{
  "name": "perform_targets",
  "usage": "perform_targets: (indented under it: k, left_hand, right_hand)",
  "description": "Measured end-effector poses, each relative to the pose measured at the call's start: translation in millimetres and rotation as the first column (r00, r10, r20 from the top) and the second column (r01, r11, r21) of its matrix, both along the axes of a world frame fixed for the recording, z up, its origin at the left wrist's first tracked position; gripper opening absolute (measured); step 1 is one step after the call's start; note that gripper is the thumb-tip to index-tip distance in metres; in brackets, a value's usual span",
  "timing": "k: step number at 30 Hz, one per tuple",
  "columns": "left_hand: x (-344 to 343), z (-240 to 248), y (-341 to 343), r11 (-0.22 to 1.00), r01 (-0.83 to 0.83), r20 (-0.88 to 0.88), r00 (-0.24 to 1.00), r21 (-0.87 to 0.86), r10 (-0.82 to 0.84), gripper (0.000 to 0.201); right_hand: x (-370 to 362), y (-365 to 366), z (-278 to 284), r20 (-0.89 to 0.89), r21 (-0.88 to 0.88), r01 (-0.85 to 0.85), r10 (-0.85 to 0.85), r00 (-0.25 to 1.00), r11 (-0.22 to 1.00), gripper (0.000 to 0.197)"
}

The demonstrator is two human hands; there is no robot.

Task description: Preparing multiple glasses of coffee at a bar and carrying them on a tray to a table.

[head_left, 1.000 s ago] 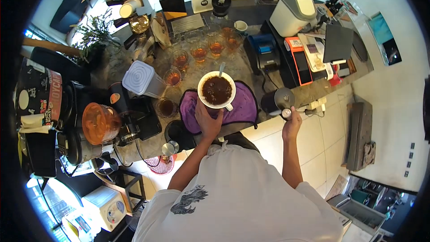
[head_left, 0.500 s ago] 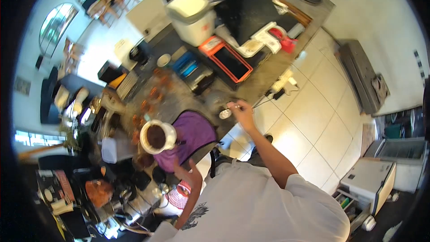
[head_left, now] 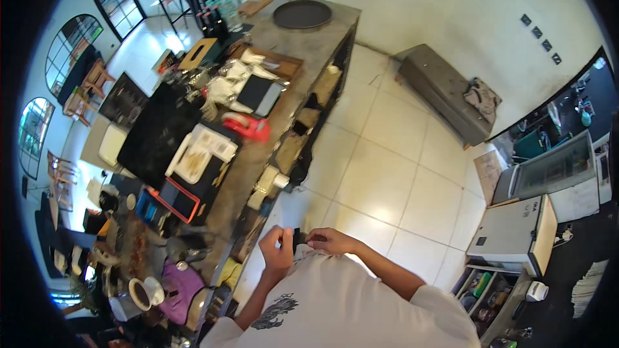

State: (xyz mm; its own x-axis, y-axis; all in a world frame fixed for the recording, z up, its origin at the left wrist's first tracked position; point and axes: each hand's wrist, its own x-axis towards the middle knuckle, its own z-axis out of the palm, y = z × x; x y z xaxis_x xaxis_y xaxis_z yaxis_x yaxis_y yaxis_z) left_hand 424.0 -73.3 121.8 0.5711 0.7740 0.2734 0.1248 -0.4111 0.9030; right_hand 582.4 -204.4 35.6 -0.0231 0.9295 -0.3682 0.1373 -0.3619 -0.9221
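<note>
In front of my shirt (head_left: 335, 303), near its hem, both my hands are close together. My left hand (head_left: 277, 254) has its fingers curled; what they hold, if anything, is hidden. My right hand (head_left: 332, 241) bends its fingers in a pinch at the hem, and I cannot make out what is in it. A small black thing (head_left: 297, 236) shows between the two hands. On the counter to the left, a white cup with dark brown contents (head_left: 155, 291) stands by a purple cloth (head_left: 177, 293). Both are out of my hands' reach of touch.
The counter (head_left: 225, 209) runs along my left, bearing an orange-framed device (head_left: 179, 200), a red tape dispenser (head_left: 248, 127) and a round dark tray (head_left: 302, 14). Open shelves (head_left: 290, 151) line its side. A grey bench (head_left: 448, 93) and a white cabinet (head_left: 509, 235) stand right, beyond floor tiles.
My view has turned right, away from the purple cloth and cup. My right hand has left a small round light-coloured thing at the counter edge. Both hands have come together before my shirt.
</note>
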Motion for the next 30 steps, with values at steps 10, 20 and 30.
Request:
perform_targets:
  k: [10,20,30]
  left_hand:
    - [285,-24,98,0.925,0.294,0.046,0.955,-0.239,-0.292,0.013]
    - [537,-78,287,0.585,-0.003,0.137,0.971,-0.811,0.195,0.046]
    - [721,-132,438,0.281,-0.336,-0.183,0.871,-0.899,0.455,0.056]
  right_hand:
    - [163,-18,-3,-0.413,-0.13,0.586,-0.581,0.702,0.8,0.034]
    - [398,-1,-14,-0.262,-0.186,0.742,-0.76,0.595,0.645,0.033]
    - [617,92,31,0.191,0.27,0.725,-0.773,0.605,0.634,0.062]
